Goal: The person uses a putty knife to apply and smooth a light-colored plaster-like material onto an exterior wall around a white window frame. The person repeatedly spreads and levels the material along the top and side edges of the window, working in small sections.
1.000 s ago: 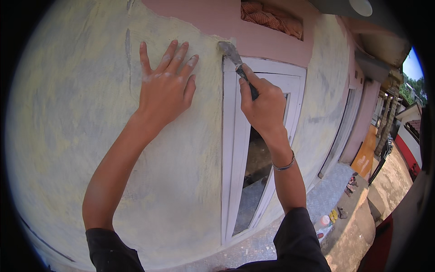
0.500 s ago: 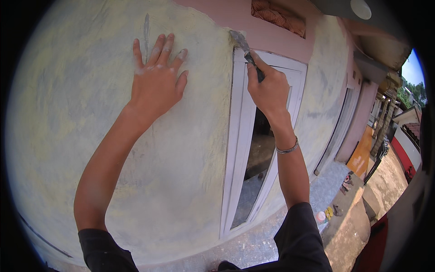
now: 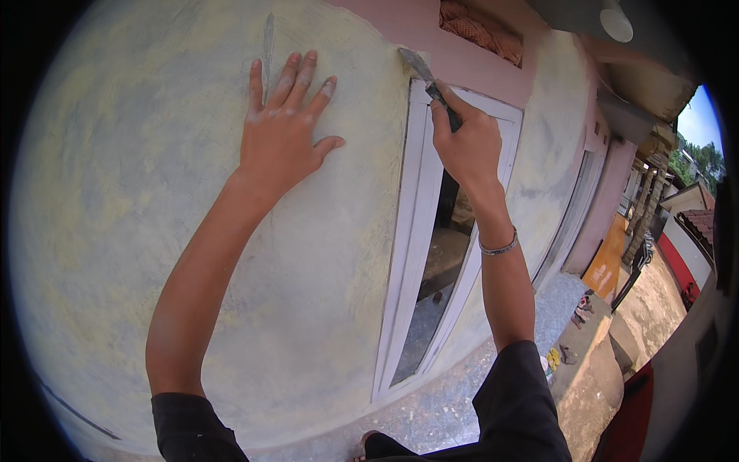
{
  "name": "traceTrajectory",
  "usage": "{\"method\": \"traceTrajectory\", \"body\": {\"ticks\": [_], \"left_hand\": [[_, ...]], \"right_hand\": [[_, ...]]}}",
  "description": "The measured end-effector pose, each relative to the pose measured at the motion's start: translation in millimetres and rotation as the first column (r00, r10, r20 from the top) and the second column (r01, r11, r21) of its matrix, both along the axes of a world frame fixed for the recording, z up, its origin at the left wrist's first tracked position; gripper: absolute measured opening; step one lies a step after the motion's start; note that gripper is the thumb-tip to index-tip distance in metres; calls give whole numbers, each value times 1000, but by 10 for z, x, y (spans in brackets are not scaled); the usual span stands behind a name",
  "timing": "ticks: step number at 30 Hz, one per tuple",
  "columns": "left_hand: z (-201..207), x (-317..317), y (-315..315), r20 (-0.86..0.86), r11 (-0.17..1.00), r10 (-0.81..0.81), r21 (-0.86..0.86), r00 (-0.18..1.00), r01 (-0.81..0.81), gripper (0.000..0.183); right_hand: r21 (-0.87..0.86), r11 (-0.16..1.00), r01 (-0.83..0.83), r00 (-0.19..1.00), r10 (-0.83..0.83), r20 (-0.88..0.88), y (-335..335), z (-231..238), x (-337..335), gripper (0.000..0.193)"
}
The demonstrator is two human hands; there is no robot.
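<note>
My left hand (image 3: 283, 127) lies flat on the patchy yellow-grey wall (image 3: 308, 269), its fingers spread and dusted with white. A dark grey streak (image 3: 269, 54) on the wall runs beside its index and little finger side. My right hand (image 3: 468, 142) grips the dark handle of a putty knife (image 3: 418, 65), index finger stretched along it. The blade's tip points up and left, at the wall just above the corner of the white window frame (image 3: 400, 254). Whether the blade presses on the wall I cannot tell.
Pink wall (image 3: 412, 23) borders the patchy coat above the window. An opening holds orange-red cloth (image 3: 481, 35). Below runs a tiled ledge (image 3: 431, 400). Yellow sandals (image 3: 553, 358) and other footwear (image 3: 583, 308) lie at right, near an orange board (image 3: 606, 262).
Both hands appear slightly farther right in the picture, as the view has shifted a little. The left thumb sticks out more to the side. The putty knife stays in my right hand.
</note>
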State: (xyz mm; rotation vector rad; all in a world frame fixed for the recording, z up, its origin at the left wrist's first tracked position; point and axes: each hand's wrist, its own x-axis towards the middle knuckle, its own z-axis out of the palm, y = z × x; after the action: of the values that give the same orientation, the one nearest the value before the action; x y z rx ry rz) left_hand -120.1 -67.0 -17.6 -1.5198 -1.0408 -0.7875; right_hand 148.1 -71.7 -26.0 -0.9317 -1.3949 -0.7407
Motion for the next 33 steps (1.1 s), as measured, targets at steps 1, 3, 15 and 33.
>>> {"method": "traceTrajectory", "body": {"ticks": [1,3,15,33], "left_hand": [[-5,-4,16,-2,1000,16,-6,1000,-16,81],[-18,-10,47,10,1000,20,-6,1000,-20,80],[-21,-22,40,25,999,0,-35,1000,1,80],[-45,5,37,29,999,2,-49,1000,-1,79]], "right_hand": [[-68,997,24,1000,-24,-1,6,0,-11,37],[-93,994,61,998,-58,30,38,-26,-23,37],[171,985,-29,999,31,-10,115,60,-59,37],[-70,997,31,996,-37,-81,87,22,-42,37]]}}
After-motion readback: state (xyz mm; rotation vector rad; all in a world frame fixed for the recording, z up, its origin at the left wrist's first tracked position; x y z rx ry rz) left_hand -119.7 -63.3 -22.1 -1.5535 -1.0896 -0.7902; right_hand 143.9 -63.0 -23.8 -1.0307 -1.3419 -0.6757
